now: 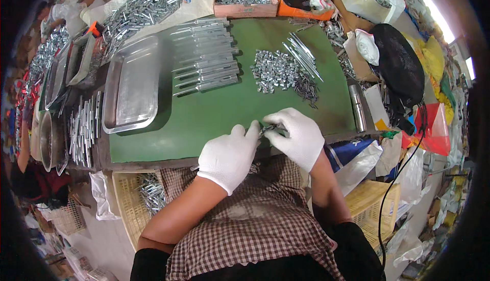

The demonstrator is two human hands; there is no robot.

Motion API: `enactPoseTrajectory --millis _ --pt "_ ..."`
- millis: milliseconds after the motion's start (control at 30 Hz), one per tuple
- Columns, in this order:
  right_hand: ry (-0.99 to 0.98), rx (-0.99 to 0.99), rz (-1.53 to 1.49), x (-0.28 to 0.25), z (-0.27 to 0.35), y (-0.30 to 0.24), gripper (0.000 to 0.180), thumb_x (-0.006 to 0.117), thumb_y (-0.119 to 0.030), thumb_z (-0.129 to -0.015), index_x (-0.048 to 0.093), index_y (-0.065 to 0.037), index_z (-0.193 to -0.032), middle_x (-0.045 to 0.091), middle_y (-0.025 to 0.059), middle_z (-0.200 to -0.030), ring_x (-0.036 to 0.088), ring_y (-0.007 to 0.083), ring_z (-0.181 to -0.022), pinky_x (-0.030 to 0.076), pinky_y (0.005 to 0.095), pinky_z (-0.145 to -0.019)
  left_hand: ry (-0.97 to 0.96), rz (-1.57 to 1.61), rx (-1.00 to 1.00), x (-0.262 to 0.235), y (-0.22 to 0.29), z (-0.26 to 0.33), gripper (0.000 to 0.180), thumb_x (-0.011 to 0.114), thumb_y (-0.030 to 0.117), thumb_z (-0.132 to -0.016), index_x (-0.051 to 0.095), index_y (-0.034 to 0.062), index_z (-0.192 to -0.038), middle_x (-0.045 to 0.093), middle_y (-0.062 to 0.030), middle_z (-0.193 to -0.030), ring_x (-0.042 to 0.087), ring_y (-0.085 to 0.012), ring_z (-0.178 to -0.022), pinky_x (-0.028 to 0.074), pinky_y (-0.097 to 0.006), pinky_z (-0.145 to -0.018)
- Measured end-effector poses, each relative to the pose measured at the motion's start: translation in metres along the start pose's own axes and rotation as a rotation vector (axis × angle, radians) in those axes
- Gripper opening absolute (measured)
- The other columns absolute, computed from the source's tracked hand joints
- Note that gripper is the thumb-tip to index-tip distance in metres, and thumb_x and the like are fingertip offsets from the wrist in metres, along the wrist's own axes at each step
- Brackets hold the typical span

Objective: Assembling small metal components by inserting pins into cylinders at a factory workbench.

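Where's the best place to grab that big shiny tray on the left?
I'd grip the tray by its long right rim, bringing the left hand from the right, across the green mat. That raised edge looks easy to hold, while metal rods stand close to its left side.

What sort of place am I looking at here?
Probably a small workshop where metal parts are put together by hand: the green work mat carries a row of metal rods and a pile of small metal pieces, with a pink box of more parts behind.
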State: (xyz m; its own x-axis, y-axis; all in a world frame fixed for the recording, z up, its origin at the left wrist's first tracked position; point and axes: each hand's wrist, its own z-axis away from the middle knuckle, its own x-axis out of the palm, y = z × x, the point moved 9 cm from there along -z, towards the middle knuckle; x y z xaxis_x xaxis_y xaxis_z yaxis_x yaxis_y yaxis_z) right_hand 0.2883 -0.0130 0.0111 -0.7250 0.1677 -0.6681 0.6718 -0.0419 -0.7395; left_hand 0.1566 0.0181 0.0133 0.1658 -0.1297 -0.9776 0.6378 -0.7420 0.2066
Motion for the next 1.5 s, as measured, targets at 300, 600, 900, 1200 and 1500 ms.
enactPoseTrajectory --millis 300,600,900,1200,1500 --pt "0.059 0.004 0.029 -0.009 -0.009 0.007 0.016 0.069 -0.02 -0.088 0.07 -0.009 -0.099 0.068 0.0122 -0.096 0.067 0.0324 -0.089 0.053 0.0413 -0.078 -0.041 0.055 0.009 0.0 -0.001 0.0 0.031 0.059 0.029 -0.097 0.06 0.0193 -0.126 0.06 -0.0103 -0.083 0.066 -0.0323 -0.063 0.053 -0.045 -0.054" --pt "0.027 -0.12 0.069 -0.005 -0.001 -0.008 0.018 0.072 -0.016 -0.084 0.066 -0.01 -0.1 0.066 0.0125 -0.098 0.067 0.0337 -0.089 0.053 0.0419 -0.079 -0.024 0.059 0.002 -0.002 -0.002 0.0 0.027 0.06 0.028 -0.097 0.061 0.02 -0.122 0.059 -0.01 -0.082 0.065 -0.0323 -0.062 0.053 -0.045 -0.053" --pt "0.048 0.221 -0.52 -0.004 0.008 0.015 0.01 0.067 0.0 -0.086 0.068 -0.001 -0.095 0.068 0.0047 -0.093 0.065 0.0102 -0.082 0.05 0.0252 -0.072 -0.029 0.069 0.005 -0.003 -0.003 0.001 0.031 0.062 0.029 -0.095 0.061 0.0214 -0.125 0.059 -0.0093 -0.083 0.065 -0.0307 -0.062 0.052 -0.044 -0.053" --pt "-0.074 0.043 -0.026 0.001 0.004 -0.01 0.01 0.068 -0.011 -0.089 0.067 -0.006 -0.097 0.067 0.0149 -0.096 0.066 0.0332 -0.087 0.053 0.0393 -0.076 -0.001 0.078 0.008 -0.002 -0.004 0.002 0.03 0.062 0.03 -0.095 0.062 0.0213 -0.125 0.059 -0.0086 -0.083 0.065 -0.0298 -0.062 0.052 -0.043 -0.053" --pt "-0.025 -0.02 0.098 -0.005 0.001 -0.012 0.017 0.071 -0.02 -0.086 0.069 -0.009 -0.1 0.064 0.0136 -0.102 0.066 0.0344 -0.093 0.053 0.0423 -0.081 0.033 0.078 0.025 -0.004 -0.004 0.005 0.03 0.062 0.03 -0.095 0.062 0.0218 -0.124 0.059 -0.009 -0.083 0.065 -0.0299 -0.062 0.053 -0.042 -0.053"
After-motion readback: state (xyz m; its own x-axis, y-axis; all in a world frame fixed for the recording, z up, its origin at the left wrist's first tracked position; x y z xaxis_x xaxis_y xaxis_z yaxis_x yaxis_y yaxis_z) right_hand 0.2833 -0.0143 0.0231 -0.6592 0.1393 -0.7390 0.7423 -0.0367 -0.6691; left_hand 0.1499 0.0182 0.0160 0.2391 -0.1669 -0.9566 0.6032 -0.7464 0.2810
